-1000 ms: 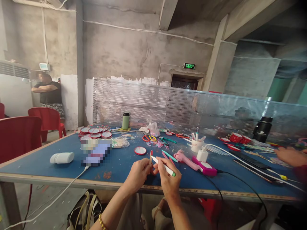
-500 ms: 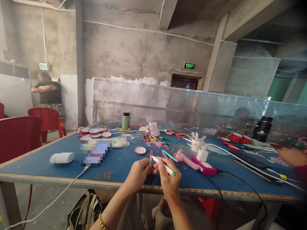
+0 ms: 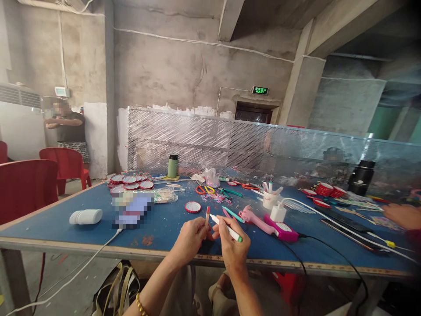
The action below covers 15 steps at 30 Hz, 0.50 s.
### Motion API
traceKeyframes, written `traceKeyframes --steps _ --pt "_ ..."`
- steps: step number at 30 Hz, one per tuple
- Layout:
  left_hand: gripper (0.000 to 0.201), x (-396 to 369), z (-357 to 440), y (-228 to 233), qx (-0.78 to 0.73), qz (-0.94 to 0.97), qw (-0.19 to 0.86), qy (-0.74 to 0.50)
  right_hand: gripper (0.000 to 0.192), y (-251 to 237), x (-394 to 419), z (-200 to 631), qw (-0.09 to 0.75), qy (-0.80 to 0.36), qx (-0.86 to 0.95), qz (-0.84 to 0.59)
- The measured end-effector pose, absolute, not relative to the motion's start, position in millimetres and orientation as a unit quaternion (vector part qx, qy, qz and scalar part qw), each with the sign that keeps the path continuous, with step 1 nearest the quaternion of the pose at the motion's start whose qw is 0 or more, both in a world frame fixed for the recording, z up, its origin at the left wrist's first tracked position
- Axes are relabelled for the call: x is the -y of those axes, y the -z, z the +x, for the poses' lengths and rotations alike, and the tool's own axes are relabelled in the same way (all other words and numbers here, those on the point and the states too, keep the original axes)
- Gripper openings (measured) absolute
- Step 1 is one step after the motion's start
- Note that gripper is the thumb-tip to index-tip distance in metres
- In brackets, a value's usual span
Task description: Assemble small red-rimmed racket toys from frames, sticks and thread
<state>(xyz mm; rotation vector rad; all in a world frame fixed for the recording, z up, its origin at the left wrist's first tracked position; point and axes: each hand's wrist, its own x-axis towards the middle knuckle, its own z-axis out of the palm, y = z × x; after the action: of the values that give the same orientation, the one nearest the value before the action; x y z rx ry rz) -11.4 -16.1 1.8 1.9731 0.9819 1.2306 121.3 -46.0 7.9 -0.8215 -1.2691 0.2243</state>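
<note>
Hands low centre of frame, over near edge of blue counter (image 3: 66,219). Left hand (image 3: 190,239) pinches red-tipped stick (image 3: 207,216) upright; right hand (image 3: 234,250) grips white pen (image 3: 226,228), tip at stick. Marking step, likely; steady stick needed.

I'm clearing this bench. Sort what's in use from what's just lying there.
In use:
left hand holding a red-tipped stick
right hand holding a white pen with a green end

Lying about:
pink tool
white charger
red disc
scissors
green flask
white bottle
white cup
</note>
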Motion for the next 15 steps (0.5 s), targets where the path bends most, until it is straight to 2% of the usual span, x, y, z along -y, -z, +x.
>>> traceKeyframes --steps 15 --pt "0.03 15.0 -11.3 1.2 -0.366 0.746 0.301 -0.468 0.022 -6.4 46.0 120.9 0.715 -0.101 0.594 -0.356"
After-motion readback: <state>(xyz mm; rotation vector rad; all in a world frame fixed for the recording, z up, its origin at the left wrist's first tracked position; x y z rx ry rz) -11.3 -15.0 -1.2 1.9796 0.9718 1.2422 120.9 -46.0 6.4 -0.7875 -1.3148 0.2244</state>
